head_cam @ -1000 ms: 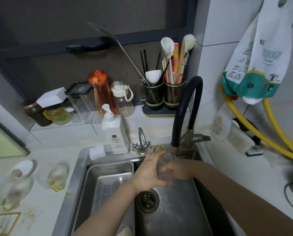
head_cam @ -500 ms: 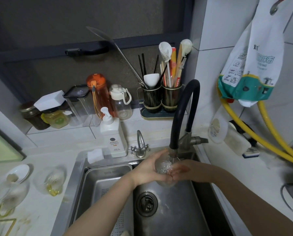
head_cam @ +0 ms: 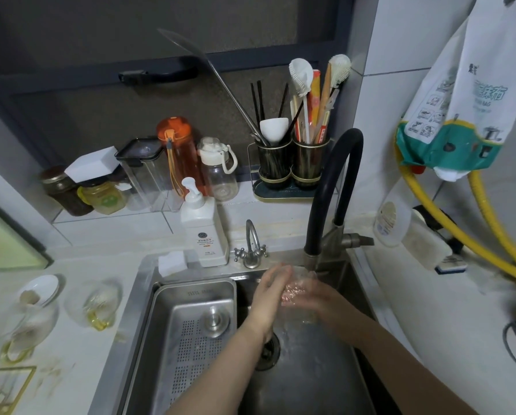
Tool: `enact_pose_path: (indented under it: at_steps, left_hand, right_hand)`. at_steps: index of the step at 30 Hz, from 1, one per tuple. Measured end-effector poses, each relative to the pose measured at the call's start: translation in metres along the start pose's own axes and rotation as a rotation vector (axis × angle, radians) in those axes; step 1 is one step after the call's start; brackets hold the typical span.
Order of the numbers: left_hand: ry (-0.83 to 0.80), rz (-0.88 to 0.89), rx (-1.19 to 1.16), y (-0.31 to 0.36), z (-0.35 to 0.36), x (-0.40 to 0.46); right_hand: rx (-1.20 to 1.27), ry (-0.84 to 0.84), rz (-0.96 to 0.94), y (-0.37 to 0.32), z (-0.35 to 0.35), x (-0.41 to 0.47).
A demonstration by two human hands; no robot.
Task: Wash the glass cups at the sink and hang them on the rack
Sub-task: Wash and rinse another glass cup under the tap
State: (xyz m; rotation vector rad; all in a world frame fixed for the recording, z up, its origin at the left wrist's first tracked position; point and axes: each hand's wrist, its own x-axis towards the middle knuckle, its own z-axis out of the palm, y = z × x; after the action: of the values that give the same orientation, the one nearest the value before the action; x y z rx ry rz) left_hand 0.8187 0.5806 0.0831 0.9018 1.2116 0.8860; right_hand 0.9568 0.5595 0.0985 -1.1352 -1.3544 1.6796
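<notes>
Both forearms reach into a steel sink (head_cam: 136, 298). The left hand (head_cam: 268, 290) and right hand (head_cam: 316, 298) wrap a clear glass cup (head_cam: 295, 290) between them, fingers curled on it, under the black faucet (head_cam: 328, 187). Left on the counter, another glass cup (head_cam: 96, 304) waits. Behind stands a soap bottle (head_cam: 204, 232).
</notes>
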Motion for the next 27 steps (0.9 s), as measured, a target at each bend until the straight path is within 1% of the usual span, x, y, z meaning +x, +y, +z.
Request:
enact_pose_path:
  at_steps: [2,4,6,8,9,10,12,13,14,15,16,18,19,20,21,23,24,25,27]
  left_hand:
    - [-0.038,-0.11,-0.007,0.011,0.0,0.0]
    - [-0.133,-0.177,-0.012,0.013,-0.004,0.001]
    - [-0.173,-0.141,-0.042,0.004,-0.008,0.006]
    - [-0.193,-0.075,-0.058,-0.005,-0.008,0.005]
    - [-0.192,-0.055,-0.06,-0.006,-0.007,0.004]
    - [-0.167,-0.046,-0.075,-0.005,-0.005,0.003]
    - [-0.1,-0.056,-0.047,-0.003,-0.004,0.005]
    - [-0.092,-0.068,-0.018,-0.002,-0.005,0.006]
    - [-0.09,-0.074,-0.006,0.001,-0.006,0.003]
    - [-0.108,-0.085,0.003,-0.001,-0.009,0.005]
    - [-0.137,-0.105,0.006,-0.002,-0.01,0.006]
    - [-0.188,-0.122,-0.05,-0.004,-0.009,0.003]
    - [-0.185,-0.124,-0.092,-0.006,-0.009,0.003]
    - [-0.179,-0.14,-0.129,-0.006,-0.01,0.004]
    - [-0.175,-0.159,-0.143,-0.005,-0.01,0.005]
    - [-0.157,-0.235,-0.118,-0.001,-0.013,0.005]
    - [-0.152,-0.28,-0.097,0.001,-0.013,0.003]
    - [-0.153,-0.312,-0.048,0.002,-0.014,0.002]
    - [-0.144,-0.338,0.088,0.002,-0.011,0.0]
  right_hand:
    - [-0.223,-0.15,0.083,0.001,0.001,-0.006]
    - [-0.24,-0.173,0.08,0.005,-0.001,-0.006]
    - [-0.119,-0.113,0.004,0.003,-0.001,-0.005]
    - [0.096,0.036,0.022,0.002,0.001,0.0]
    - [0.112,0.049,0.031,0.0,0.003,0.001]
    - [0.038,0.021,0.022,0.004,0.003,0.002]
    - [-0.396,-0.117,0.017,0.011,0.004,0.001]
    - [-0.6,-0.159,0.013,0.018,0.001,0.001]
    - [-0.703,-0.167,0.017,0.021,-0.001,0.001]
    - [-0.675,-0.14,0.02,0.022,-0.001,0.002]
    - [-0.588,-0.099,0.005,0.021,-0.001,0.002]
    - [-0.289,0.019,-0.014,0.014,0.003,0.002]
    - [-0.124,0.059,-0.002,0.012,0.004,0.003]
    - [-0.039,0.075,0.007,0.01,0.004,0.004]
    - [-0.068,0.071,0.019,0.008,0.004,0.003]
    - [-0.255,0.015,0.066,0.008,0.0,0.001]
    - [-0.31,-0.005,0.092,0.008,-0.003,0.0]
    - [-0.34,-0.002,0.1,0.009,-0.008,0.001]
    - [-0.337,0.062,0.072,0.009,-0.015,0.002]
